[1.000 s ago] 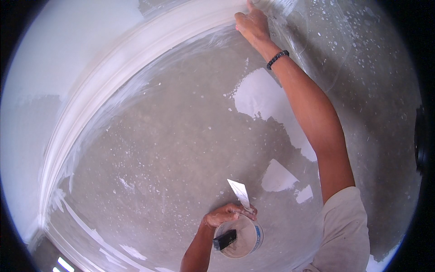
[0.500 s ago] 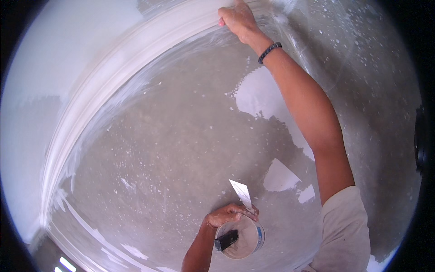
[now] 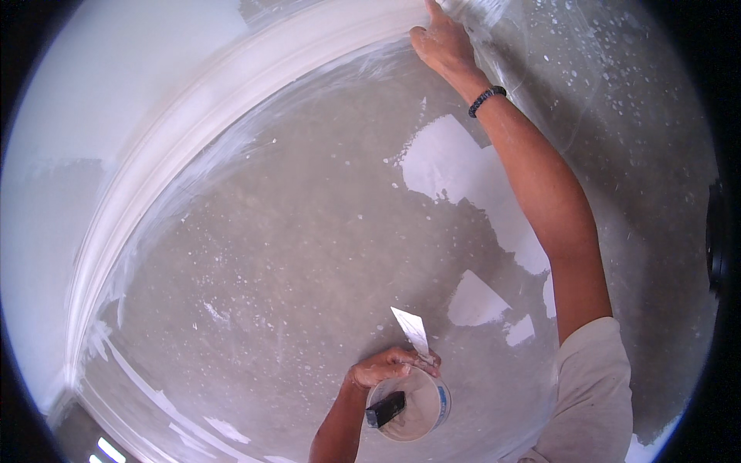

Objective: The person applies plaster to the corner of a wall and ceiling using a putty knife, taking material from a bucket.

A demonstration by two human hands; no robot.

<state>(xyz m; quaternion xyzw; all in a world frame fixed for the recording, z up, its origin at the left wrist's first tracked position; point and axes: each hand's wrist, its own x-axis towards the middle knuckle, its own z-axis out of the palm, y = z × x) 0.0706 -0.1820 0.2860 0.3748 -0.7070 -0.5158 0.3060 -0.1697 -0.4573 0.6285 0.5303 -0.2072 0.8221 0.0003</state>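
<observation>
Near the bottom of the view, my left hand point(image 3: 382, 367) is closed round the rim of a round tub point(image 3: 445, 401) of pale putty. The same hand pins a putty knife point(image 3: 411, 328), its flat metal blade pointing up past the tub. Inside the tub leans a black block-like handle point(image 3: 385, 409); what it belongs to is hidden. At the top, my right hand point(image 3: 448, 48) reaches to the white moulding point(image 3: 231, 85), with the index finger stretched out and the thumb apart. Its fingertip meets the picture edge, and the other fingers are mostly hidden. I see nothing held in it.
A grey wall point(image 3: 309, 231) with white specks and smooth white putty patches point(image 3: 440, 158) lies behind my arms. The moulding curves between it and a pale surface point(image 3: 116, 92). A corner runs down at the right. Bright lights point(image 3: 112, 450) show at the lower left.
My right hand has slid to the right along the moulding, toward the corner, and its index finger is now more stretched out. My left hand and the tub have stayed in place.
</observation>
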